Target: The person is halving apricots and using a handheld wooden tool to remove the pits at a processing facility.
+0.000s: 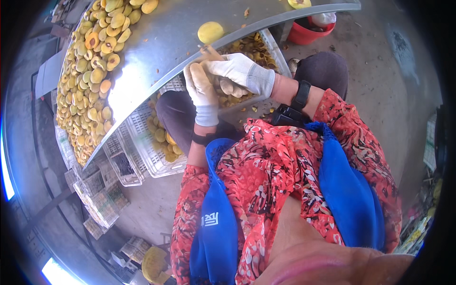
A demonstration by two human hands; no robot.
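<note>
My left hand (202,84) and my right hand (240,71), both in pale work gloves, meet just below the rim of a metal table (175,40). Their fingers are curled close together. What they hold, if anything, is mostly hidden; a small orange-brown shape (209,52) shows at the fingertips and I cannot tell its kind. A yellow fruit piece (210,32) lies on the metal just beyond my hands. Under them stands a white crate (276,54) with brownish-yellow fruit scraps in it.
A large heap of halved yellow fruit (97,73) covers the table's left side. Another piece (299,4) lies at the far edge. A red bucket (311,32) stands at the right. White plastic crates (142,135) sit under the table at left, one with fruit pieces.
</note>
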